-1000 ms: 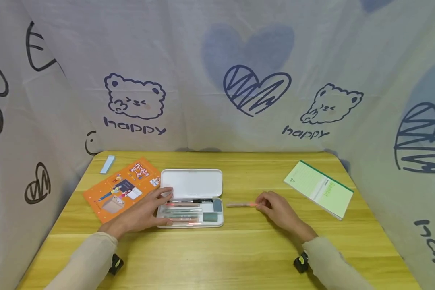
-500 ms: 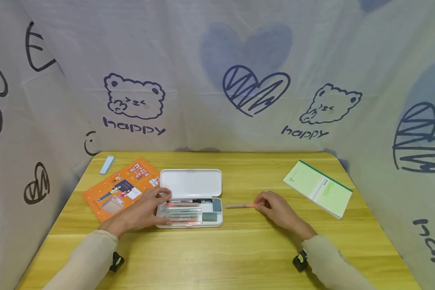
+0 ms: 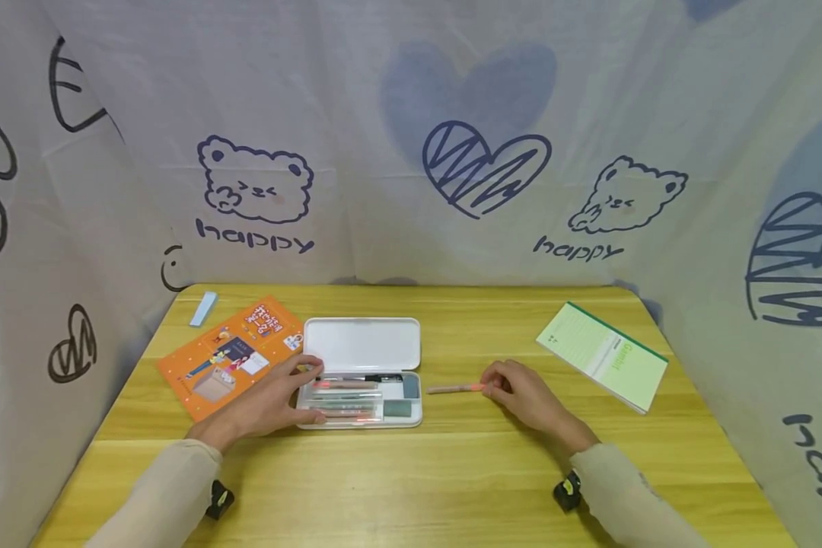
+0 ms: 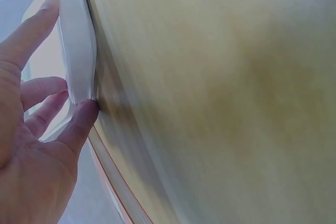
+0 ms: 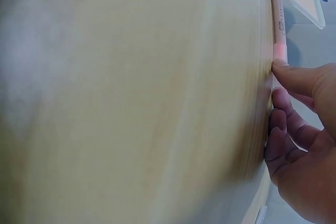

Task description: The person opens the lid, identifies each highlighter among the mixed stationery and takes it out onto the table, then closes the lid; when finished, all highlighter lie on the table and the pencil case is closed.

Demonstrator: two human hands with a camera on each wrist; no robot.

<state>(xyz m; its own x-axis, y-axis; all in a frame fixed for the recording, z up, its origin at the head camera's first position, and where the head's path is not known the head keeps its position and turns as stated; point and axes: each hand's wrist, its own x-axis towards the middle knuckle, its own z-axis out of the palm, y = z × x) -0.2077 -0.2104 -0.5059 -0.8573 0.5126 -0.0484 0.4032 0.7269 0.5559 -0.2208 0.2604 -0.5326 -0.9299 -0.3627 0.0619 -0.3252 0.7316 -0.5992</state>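
Note:
A white pencil case (image 3: 361, 346) lies on the table with its lid tipped back. My left hand (image 3: 263, 399) holds its left end, thumb at the front side and fingertips toward the hinge; in the left wrist view the fingers and thumb bracket the end of the case (image 4: 79, 45). Inside lie several pens and a grey-green block (image 3: 397, 409). Right of the case, my right hand (image 3: 527, 399) pinches the orange end of a slim beige pen (image 3: 445, 390) between thumb and forefinger. In the right wrist view this pen (image 5: 278, 19) lies along the table, pointing at the case.
An orange booklet (image 3: 212, 373) lies left of the case, partly under the left forearm. Beyond it is a light-blue strip (image 3: 204, 310). A green notepad (image 3: 606, 358) lies at the right. Printed cloth (image 3: 356, 152) surrounds the table (image 3: 383, 487) at back and sides.

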